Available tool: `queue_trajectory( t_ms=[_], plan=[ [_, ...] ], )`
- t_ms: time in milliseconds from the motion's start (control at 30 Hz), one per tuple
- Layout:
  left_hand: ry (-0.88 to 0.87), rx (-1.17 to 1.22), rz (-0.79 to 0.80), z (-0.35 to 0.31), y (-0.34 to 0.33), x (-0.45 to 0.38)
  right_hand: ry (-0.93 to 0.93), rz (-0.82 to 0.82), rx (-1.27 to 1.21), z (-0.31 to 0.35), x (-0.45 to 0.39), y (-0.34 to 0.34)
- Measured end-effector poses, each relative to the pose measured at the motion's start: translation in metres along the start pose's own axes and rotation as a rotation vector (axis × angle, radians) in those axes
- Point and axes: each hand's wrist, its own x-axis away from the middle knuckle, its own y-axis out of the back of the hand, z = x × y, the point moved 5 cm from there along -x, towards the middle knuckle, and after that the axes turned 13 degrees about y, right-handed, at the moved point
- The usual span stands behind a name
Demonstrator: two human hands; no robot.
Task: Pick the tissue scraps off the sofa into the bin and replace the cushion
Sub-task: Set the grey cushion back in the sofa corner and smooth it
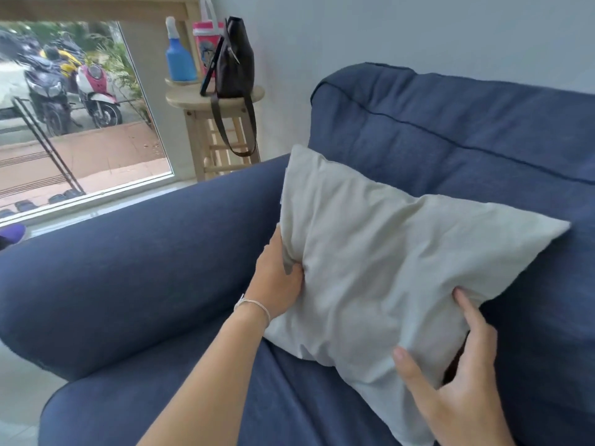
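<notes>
A pale grey cushion leans against the backrest of the dark blue sofa, in the corner by the armrest. My left hand grips the cushion's left edge, thumb dug into the fabric. My right hand holds the cushion's lower right edge, thumb on the front and fingers tucked behind it. No tissue scraps and no bin are in view; the seat under the cushion is hidden.
Past the armrest stands a wooden stool carrying a dark handbag, a blue spray bottle and a pink cup. A large window is on the left, with pale floor below.
</notes>
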Motion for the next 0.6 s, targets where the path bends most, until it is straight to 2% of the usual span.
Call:
queue_trajectory(
  t_ms=[67,167,233,300,367,467,600],
  plan=[
    [0.051,0.038,-0.044,0.016,-0.011,0.012,-0.011,0.111,0.061,-0.002,-0.003,0.011],
    [0.179,0.067,-0.090,0.056,-0.028,0.042,0.078,0.298,0.225,0.002,-0.023,0.034],
    [0.216,0.096,-0.056,0.078,-0.043,0.067,0.170,0.297,0.270,0.019,-0.048,0.050],
    [0.249,0.120,-0.086,0.088,-0.054,0.087,0.335,0.307,0.245,0.048,-0.076,0.046],
    [0.275,0.150,-0.130,0.090,-0.062,0.099,0.606,0.378,0.236,0.074,-0.099,0.018],
    [0.344,0.218,-0.165,0.087,-0.072,0.112,0.910,0.628,0.328,0.098,-0.120,-0.061],
    [0.367,0.227,-0.118,0.085,-0.081,0.121,0.998,1.070,0.798,0.081,-0.142,-0.159]
  ],
)
